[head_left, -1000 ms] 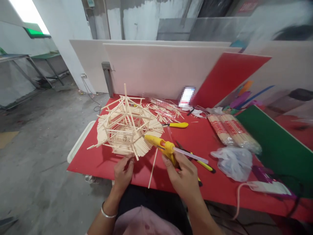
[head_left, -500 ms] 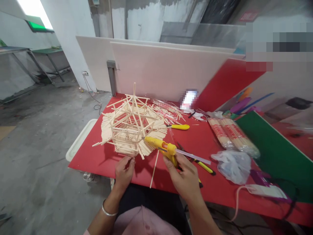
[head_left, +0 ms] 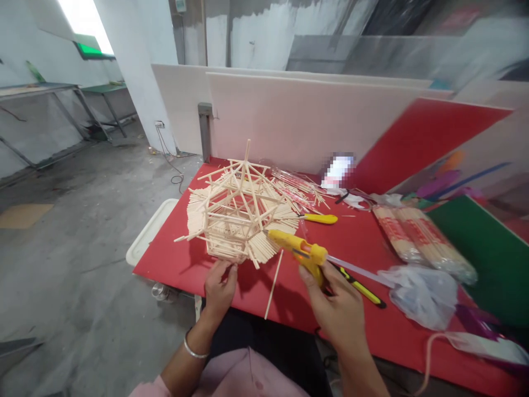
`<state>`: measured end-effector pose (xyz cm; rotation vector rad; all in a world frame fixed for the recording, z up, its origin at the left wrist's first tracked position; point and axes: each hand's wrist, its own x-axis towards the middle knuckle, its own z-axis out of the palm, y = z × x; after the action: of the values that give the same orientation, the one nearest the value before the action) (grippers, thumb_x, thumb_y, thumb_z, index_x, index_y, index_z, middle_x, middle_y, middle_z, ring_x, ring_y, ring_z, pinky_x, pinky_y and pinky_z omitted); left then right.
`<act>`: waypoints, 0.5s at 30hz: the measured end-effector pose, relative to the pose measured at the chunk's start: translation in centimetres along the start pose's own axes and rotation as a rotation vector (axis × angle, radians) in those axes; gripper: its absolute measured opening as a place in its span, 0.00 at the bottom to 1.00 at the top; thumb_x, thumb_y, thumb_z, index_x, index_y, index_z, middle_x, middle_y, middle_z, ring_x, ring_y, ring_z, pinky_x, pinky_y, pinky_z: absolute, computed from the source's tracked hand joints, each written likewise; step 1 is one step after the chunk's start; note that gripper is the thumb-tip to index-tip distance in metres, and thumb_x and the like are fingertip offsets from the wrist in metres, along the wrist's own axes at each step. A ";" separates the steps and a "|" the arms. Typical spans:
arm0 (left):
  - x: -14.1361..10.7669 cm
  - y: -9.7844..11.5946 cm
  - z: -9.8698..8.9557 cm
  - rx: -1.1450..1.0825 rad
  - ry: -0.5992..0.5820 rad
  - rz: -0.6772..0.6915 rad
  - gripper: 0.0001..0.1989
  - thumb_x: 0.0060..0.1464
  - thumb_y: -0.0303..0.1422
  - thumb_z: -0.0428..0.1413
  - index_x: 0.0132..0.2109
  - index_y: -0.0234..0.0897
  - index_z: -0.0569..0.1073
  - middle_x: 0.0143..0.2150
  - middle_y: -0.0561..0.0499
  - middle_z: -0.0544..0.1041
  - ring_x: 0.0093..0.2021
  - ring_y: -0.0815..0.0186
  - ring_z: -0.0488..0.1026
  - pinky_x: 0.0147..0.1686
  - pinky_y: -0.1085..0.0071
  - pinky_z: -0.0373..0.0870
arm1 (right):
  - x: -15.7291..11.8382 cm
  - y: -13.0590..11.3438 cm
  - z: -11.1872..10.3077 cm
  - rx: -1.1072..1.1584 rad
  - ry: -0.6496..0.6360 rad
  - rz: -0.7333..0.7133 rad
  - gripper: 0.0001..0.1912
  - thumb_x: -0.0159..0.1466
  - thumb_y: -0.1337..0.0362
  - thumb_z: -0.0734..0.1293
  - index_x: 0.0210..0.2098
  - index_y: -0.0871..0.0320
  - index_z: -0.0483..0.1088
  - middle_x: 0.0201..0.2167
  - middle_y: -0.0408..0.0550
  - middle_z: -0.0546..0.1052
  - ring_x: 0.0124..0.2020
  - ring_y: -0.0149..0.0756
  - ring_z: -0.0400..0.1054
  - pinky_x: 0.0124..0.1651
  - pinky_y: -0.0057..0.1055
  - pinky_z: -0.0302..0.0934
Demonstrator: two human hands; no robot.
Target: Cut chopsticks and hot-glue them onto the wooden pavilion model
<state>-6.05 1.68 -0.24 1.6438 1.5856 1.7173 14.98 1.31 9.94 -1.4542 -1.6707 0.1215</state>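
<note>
A pavilion-like model of thin wooden sticks [head_left: 231, 218] stands on the red tabletop, with an open roof frame, a central post and fans of sticks around it. My left hand [head_left: 221, 286] is closed, its fingertips pinched at the model's lower front edge. In my right hand [head_left: 336, 300] is a yellow hot glue gun [head_left: 295, 245], a clear glue stick [head_left: 359, 270] jutting from its back. The gun's nozzle is close to the model's right front roof corner; whether it touches, I cannot tell. One loose wooden stick [head_left: 274, 284] lies between my hands.
Behind the model are scattered sticks [head_left: 303, 190], a yellow-handled tool [head_left: 320, 219] and a lit phone [head_left: 338, 170]. To the right lie a yellow-black cutter [head_left: 363, 289], bagged stick bundles [head_left: 421, 237], a crumpled plastic bag [head_left: 425, 295] and a green board [head_left: 487, 242]. White panels [head_left: 314, 118] stand behind.
My view has swung left, so everything sits further right in the picture. Both hands keep about the same place by the model, and the glue gun stays at the same roof corner.
</note>
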 end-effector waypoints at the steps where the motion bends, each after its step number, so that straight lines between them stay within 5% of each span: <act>1: 0.1 0.1 0.0 0.004 0.014 0.007 0.08 0.60 0.29 0.53 0.37 0.37 0.77 0.34 0.47 0.80 0.36 0.64 0.77 0.38 0.69 0.75 | -0.2 0.1 -0.2 -0.001 -0.005 -0.006 0.14 0.64 0.52 0.65 0.35 0.55 0.76 0.31 0.48 0.80 0.31 0.38 0.73 0.36 0.31 0.68; 4: 0.2 0.4 -0.1 0.029 0.053 0.030 0.07 0.60 0.29 0.53 0.38 0.36 0.76 0.36 0.46 0.77 0.37 0.64 0.76 0.38 0.70 0.75 | -0.8 -0.3 -0.9 0.034 -0.072 -0.047 0.14 0.64 0.52 0.65 0.31 0.54 0.76 0.24 0.44 0.77 0.23 0.34 0.69 0.30 0.29 0.66; 8: 0.4 0.2 -0.2 0.053 0.068 0.035 0.08 0.60 0.31 0.53 0.42 0.35 0.76 0.43 0.43 0.75 0.38 0.65 0.76 0.35 0.71 0.76 | -1.7 -1.1 -1.5 0.097 -0.131 -0.027 0.13 0.63 0.52 0.66 0.34 0.54 0.77 0.26 0.45 0.79 0.26 0.37 0.72 0.29 0.29 0.67; 11: 0.7 -0.5 -0.2 0.116 -0.001 0.077 0.12 0.60 0.32 0.54 0.50 0.35 0.75 0.50 0.39 0.75 0.45 0.61 0.77 0.40 0.68 0.77 | -2.4 -0.6 -1.6 0.118 -0.134 0.005 0.14 0.62 0.52 0.67 0.36 0.54 0.78 0.29 0.45 0.81 0.28 0.39 0.75 0.30 0.29 0.68; 15: 1.6 -1.7 -0.3 0.223 -0.138 0.167 0.12 0.57 0.34 0.56 0.47 0.36 0.77 0.46 0.40 0.79 0.47 0.57 0.77 0.42 0.65 0.76 | -2.8 0.8 -1.8 0.130 -0.092 0.053 0.15 0.60 0.51 0.69 0.36 0.55 0.79 0.31 0.47 0.82 0.30 0.40 0.76 0.33 0.31 0.70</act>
<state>-7.55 3.44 -0.72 2.0070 1.6646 1.5069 16.50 -1.63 9.04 -1.4132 -1.6657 0.3254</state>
